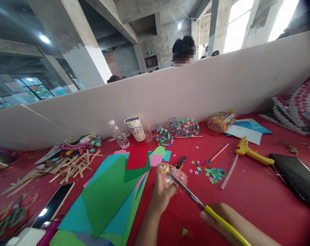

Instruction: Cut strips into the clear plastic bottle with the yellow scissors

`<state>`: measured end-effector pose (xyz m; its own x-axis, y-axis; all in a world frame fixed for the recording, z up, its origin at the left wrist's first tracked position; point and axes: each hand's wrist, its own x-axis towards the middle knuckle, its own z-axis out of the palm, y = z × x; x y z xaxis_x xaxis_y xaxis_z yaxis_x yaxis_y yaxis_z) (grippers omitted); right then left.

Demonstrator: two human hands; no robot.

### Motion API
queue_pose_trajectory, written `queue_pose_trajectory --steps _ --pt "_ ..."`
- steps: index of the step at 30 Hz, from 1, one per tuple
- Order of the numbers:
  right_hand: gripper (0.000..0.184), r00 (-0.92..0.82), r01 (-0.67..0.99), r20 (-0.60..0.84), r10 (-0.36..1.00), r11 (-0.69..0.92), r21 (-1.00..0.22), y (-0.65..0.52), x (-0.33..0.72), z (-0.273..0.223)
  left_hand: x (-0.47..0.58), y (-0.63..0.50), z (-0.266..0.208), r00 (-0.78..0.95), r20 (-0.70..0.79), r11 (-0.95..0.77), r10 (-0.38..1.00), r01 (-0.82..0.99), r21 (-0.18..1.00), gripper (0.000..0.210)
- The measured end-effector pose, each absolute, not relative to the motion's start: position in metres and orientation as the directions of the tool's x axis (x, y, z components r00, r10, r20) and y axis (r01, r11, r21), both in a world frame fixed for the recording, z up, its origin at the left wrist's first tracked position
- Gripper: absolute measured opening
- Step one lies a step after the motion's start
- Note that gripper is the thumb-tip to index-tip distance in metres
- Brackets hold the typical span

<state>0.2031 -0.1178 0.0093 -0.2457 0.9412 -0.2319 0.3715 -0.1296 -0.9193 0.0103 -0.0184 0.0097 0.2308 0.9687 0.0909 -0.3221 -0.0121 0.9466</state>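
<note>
My left hand (160,193) is closed around a clear plastic bottle piece (181,176), its yellow-ringed neck pointing up and toward the left. Scissors (192,195) with yellow handles are gripped in my right hand (219,215), held low on the right. Their metal blades slant up-left to the bottle piece, the tips close to the neck; whether they touch it I cannot tell. Just behind the bottle piece lies a black and yellow utility knife (181,162). Loose star confetti (215,174) is scattered to the right.
Coloured paper sheets (106,194) spread left of my hands. Wooden sticks (75,165), a phone (54,205) and green-handled scissors (10,218) lie farther left. A water bottle (119,136) and white cup (134,129) stand by the partition (106,109). A yellow glue gun (254,152) lies right.
</note>
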Motion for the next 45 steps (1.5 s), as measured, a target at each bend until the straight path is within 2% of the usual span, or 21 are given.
queue_pose_trajectory --steps 4,8,11,14,16,23,27,30,33,37,41,45 --pt "0.069 -0.321 0.353 -0.319 0.892 -0.200 -0.914 -0.116 0.207 0.020 0.006 -0.011 0.003 0.144 0.042 0.008 0.989 -0.328 0.945 0.049" --pt "0.062 -0.367 0.357 -0.243 0.898 -0.105 -0.928 -0.115 0.212 0.022 -0.007 -0.002 0.002 -0.038 -0.020 0.000 0.999 -0.461 0.887 0.057" --pt "0.058 -0.387 0.413 -0.266 0.883 -0.092 -0.906 -0.114 0.215 0.020 -0.015 -0.001 0.007 0.025 -0.073 0.075 0.997 -0.552 0.830 0.050" --pt "0.056 -0.368 0.466 -0.309 0.877 -0.114 -0.877 -0.113 0.215 0.016 -0.016 -0.002 0.012 0.116 -0.059 0.117 0.991 -0.600 0.791 0.041" --pt "0.055 -0.356 0.492 -0.303 0.884 -0.098 -0.865 -0.112 0.215 0.016 -0.014 -0.004 0.013 0.141 -0.050 0.127 0.989 -0.625 0.770 0.043" --pt "0.056 -0.423 0.520 -0.231 0.876 0.026 -0.854 -0.110 0.220 0.018 -0.015 0.000 0.009 0.099 -0.115 0.152 0.988 -0.621 0.769 0.034" --pt "0.053 -0.420 0.547 -0.202 0.885 0.069 -0.834 -0.114 0.224 0.018 -0.017 0.002 0.007 0.080 -0.128 0.150 0.989 -0.619 0.771 0.041" --pt "0.046 -0.450 0.475 -0.173 0.876 0.071 -0.877 -0.115 0.222 0.019 -0.016 0.001 0.007 0.033 -0.144 0.134 0.989 -0.602 0.787 0.037" --pt "0.047 -0.459 0.405 -0.157 0.875 0.049 -0.913 -0.115 0.220 0.022 -0.013 0.000 0.008 0.028 -0.164 0.148 0.986 -0.604 0.783 0.038" --pt "0.055 -0.415 0.410 -0.238 0.878 -0.053 -0.910 -0.113 0.221 0.025 -0.011 -0.003 0.010 0.041 -0.137 0.135 0.990 -0.593 0.794 0.044" --pt "0.055 -0.417 0.380 -0.300 0.858 -0.135 -0.915 -0.113 0.223 0.024 -0.010 -0.006 0.013 0.150 -0.072 0.144 0.986 -0.552 0.821 0.045" --pt "0.055 -0.420 0.405 -0.299 0.857 -0.118 -0.907 -0.113 0.223 0.023 -0.010 -0.007 0.013 0.179 -0.052 0.141 0.983 -0.534 0.834 0.048"
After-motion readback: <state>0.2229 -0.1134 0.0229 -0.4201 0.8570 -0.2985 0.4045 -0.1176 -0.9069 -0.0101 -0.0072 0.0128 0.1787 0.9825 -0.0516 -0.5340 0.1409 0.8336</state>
